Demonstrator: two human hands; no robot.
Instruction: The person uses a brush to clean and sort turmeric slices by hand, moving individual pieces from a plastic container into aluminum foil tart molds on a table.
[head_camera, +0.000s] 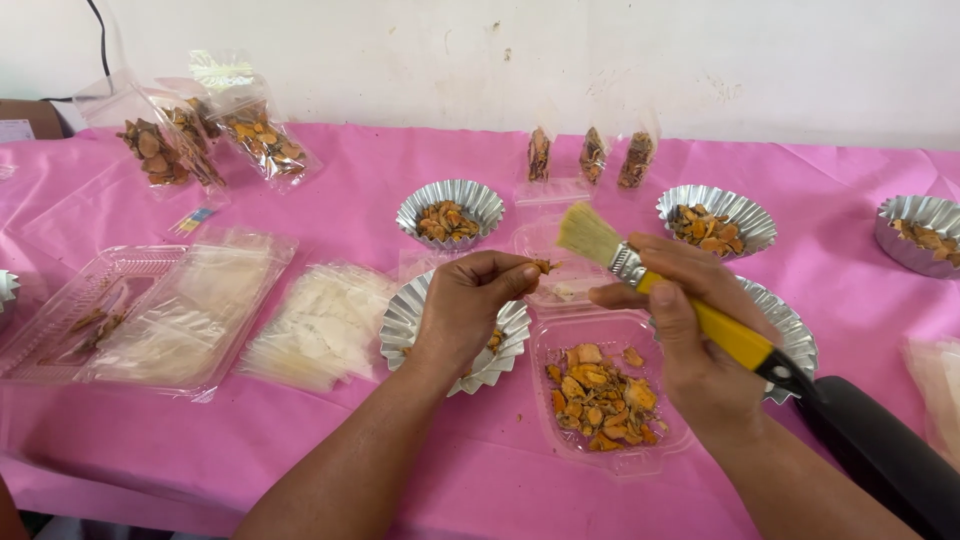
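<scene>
My left hand (470, 305) pinches a small orange dried slice (545, 266) between thumb and fingers, above a fluted foil cup (405, 325). My right hand (690, 340) grips a paintbrush (660, 290) with a yellow handle, metal ferrule and pale bristles; the bristles point up and left, close to the slice. Below both hands a clear plastic tray (560, 335) holds several orange dried slices (600, 395).
On the pink tablecloth (400, 170) stand more foil cups with slices: (450, 212), (715, 220), (920, 232). Three small filled bags (592, 155) stand at the back, larger bags (200, 135) at far left. A clear clamshell box (130, 310) and stacked empty bags (320, 325) lie left.
</scene>
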